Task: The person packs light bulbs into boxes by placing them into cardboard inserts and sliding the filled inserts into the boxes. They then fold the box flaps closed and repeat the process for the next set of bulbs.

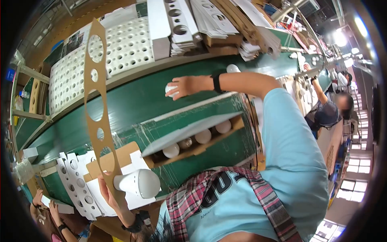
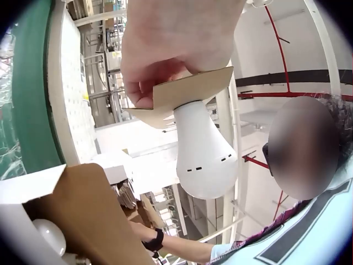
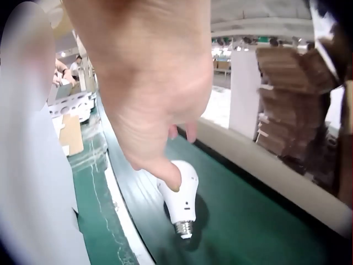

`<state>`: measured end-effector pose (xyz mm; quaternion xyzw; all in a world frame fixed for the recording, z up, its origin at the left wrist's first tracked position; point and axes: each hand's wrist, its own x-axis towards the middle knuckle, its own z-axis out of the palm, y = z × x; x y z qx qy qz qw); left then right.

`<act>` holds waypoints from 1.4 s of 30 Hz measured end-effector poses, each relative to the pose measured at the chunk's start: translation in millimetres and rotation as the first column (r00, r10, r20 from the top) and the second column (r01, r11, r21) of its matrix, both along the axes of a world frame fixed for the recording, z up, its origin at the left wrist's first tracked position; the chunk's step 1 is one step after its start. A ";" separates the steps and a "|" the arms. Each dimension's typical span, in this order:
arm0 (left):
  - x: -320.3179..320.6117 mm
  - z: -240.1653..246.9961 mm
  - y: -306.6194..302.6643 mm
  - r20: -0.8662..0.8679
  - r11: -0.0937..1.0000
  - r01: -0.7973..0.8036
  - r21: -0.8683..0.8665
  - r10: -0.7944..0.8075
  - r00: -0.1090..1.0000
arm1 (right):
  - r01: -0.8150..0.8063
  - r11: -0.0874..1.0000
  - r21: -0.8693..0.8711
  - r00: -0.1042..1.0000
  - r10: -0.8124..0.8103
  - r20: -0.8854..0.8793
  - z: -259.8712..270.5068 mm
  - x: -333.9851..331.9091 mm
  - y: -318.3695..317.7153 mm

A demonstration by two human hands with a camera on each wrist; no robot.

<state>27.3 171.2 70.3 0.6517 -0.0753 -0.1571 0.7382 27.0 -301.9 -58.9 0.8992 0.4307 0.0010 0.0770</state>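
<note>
"What is my left hand on?"

"Your left hand point(image 1: 111, 193) grips a long brown cardboard strip point(image 1: 96, 124), fingers curled round its end. A large white bulb point(image 1: 143, 183) sits neck-first against the card, its base hidden. Only the left wrist view shows the small dark slots round its smooth body."

"And my right?"

"Your right hand point(image 1: 187, 86) is open over the smaller bulb point(image 3: 182, 199) on the smooth green belt point(image 1: 133, 105), fingers reaching past it and thumb over its body; whether they touch, I can't tell. The right wrist view adds the threaded metal base point(image 3: 185, 227)."

"Edges near me?"

"A raised rail point(image 1: 137, 74) bounds the belt's far side, with a white tray point(image 1: 133, 48) full of round holes beyond it. Bare belt lies between your right hand and that rail. Nearer your body, an open carton point(image 1: 197, 150) holds a row of bulbs under a raised white flap."
</note>
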 end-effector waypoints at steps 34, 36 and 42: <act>-141.7 -9.6 -147.9 0.330 0.260 0.560 0.786 -0.944 -0.025 | 0.212 -0.806 0.553 0.487 -0.404 -0.774 -11.1 -387.2 133.7; -142.2 -33.5 -152.1 0.349 0.248 0.525 0.814 -0.932 -0.101 | 0.163 -0.828 0.537 0.441 -0.426 -0.790 -51.1 -388.4 138.6; -142.5 -71.1 -157.3 0.272 0.155 0.423 0.893 -0.934 -0.230 | 0.220 -0.792 0.570 0.194 -0.537 -0.821 -76.2 -383.5 145.2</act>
